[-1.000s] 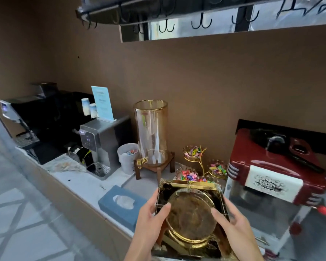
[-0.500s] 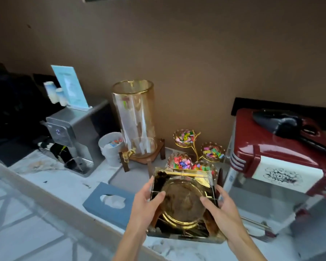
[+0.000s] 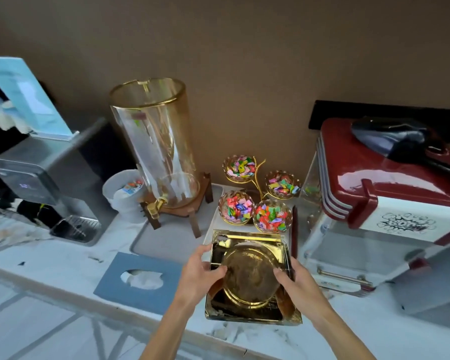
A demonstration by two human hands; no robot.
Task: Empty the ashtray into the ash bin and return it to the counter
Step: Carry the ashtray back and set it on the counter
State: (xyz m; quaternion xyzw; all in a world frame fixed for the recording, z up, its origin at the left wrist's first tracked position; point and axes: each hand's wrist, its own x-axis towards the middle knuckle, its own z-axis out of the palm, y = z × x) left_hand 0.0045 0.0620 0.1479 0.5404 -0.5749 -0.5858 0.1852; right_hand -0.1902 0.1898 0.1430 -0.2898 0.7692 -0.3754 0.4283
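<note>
The ashtray [image 3: 250, 276] is a square, mirror-gold dish with a round bowl in its middle. It sits low over the white marble counter [image 3: 63, 258], just in front of the candy bowls. My left hand [image 3: 200, 275] grips its left edge, thumb on the round bowl's rim. On the opposite side my right hand [image 3: 294, 278] holds the right edge. No ash bin is in view.
Gold candy bowls [image 3: 255, 193] stand right behind the ashtray. A red popcorn machine [image 3: 379, 203] is close on the right, a blue tissue box [image 3: 140, 278] close on the left. Further left are a glass drink dispenser [image 3: 156, 146], a white cup [image 3: 122, 193] and a grey water machine [image 3: 44, 183].
Both hands have carried the ashtray forward and down toward the counter, in front of the candy bowls. The view has tilted downward and moved closer.
</note>
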